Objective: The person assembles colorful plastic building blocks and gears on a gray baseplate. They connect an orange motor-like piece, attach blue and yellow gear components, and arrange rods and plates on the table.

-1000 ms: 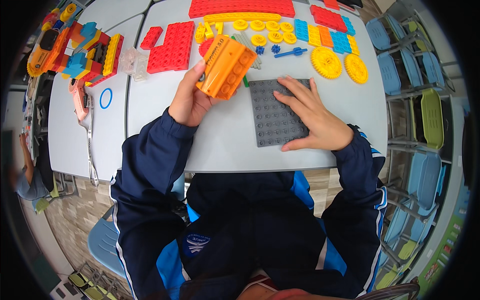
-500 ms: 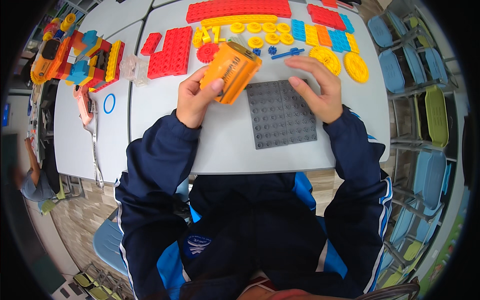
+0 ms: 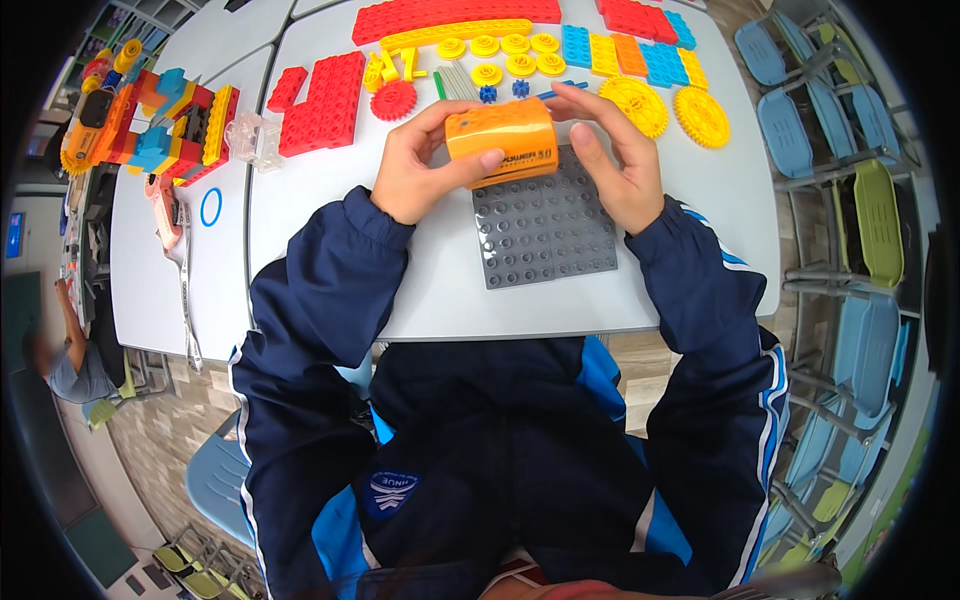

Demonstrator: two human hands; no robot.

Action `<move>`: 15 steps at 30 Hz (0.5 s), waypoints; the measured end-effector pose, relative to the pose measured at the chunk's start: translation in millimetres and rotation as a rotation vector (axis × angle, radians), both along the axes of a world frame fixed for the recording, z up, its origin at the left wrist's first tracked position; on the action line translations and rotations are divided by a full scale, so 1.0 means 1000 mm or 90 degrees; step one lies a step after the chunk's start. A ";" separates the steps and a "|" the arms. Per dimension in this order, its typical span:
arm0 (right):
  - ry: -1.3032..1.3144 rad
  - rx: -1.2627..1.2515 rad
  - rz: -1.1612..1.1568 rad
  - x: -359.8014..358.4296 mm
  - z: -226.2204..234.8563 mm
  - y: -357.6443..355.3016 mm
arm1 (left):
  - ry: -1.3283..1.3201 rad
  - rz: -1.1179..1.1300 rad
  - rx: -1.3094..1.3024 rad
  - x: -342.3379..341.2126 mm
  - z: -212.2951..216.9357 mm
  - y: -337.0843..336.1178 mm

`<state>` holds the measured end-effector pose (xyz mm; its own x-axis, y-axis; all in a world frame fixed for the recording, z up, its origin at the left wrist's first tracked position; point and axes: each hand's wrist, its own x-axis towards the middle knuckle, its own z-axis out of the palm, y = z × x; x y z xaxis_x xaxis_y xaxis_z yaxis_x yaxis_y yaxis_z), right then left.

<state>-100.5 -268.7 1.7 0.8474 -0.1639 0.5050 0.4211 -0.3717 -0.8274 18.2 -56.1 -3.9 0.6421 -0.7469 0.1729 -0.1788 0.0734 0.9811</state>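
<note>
Orange battery box sits gripped between 2 hands above 1 grey studded baseplate: left hand clasps its end, right hand presses open-fingered; 2 yellow gears lie nearby.

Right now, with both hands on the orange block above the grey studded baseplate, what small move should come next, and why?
Probably lower the orange plastic block onto the grey studded baseplate: the left hand and right hand hold it just above the plate's bare studs.
</note>
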 end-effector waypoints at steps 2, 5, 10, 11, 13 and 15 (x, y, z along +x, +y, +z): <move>0.003 0.022 0.033 0.003 -0.006 -0.001 | 0.009 -0.005 -0.017 0.001 -0.002 -0.001; 0.058 0.040 0.088 0.002 -0.013 -0.003 | 0.003 0.023 -0.014 -0.001 -0.004 -0.004; 0.103 0.039 0.107 0.001 -0.007 -0.002 | 0.018 0.039 -0.012 -0.003 -0.001 -0.004; 0.092 0.049 0.107 0.002 -0.007 -0.002 | 0.020 0.040 -0.016 -0.003 -0.002 -0.005; 0.073 0.069 0.108 0.004 -0.009 -0.002 | 0.008 0.054 -0.022 -0.004 -0.004 -0.007; 0.070 0.069 0.110 0.005 -0.012 -0.002 | 0.007 0.054 -0.009 -0.004 -0.004 -0.007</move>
